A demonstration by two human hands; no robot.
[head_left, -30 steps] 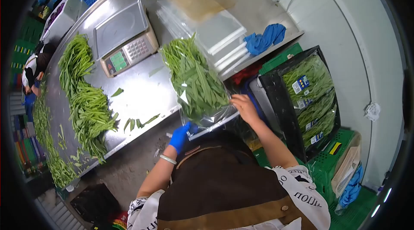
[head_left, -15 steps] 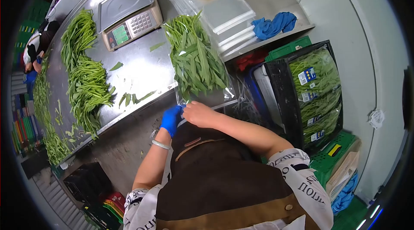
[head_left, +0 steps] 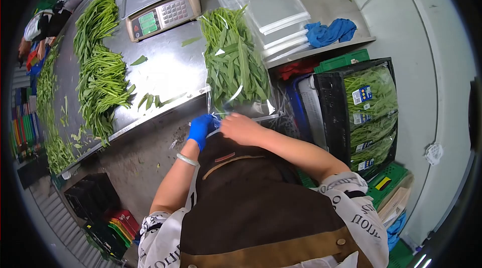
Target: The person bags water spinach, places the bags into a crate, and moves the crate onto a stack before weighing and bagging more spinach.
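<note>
A clear plastic bag filled with leafy green stems [head_left: 238, 62] lies over the front edge of the metal table [head_left: 165, 74]. At the bag's near end is my left hand [head_left: 202, 130] in a blue glove, its fingers closed on the plastic. My bare right hand [head_left: 240, 128] is just beside it, fingers bent in on the same end of the bag. Loose bundles of greens [head_left: 103, 74] lie to the left, below a digital scale [head_left: 160, 4].
Flat clear bags [head_left: 278, 9] and a blue cloth [head_left: 331, 32] lie at the back right. A black crate [head_left: 326, 117] holds labelled packs of greens [head_left: 371, 112]. Another person [head_left: 37, 29] is at the far left. Black crates [head_left: 93, 195] stand on the floor.
The view has shifted, so the scale and table sit higher in the frame. Both hands stay at the near end of the bag, and my right hand has moved slightly away from the left.
</note>
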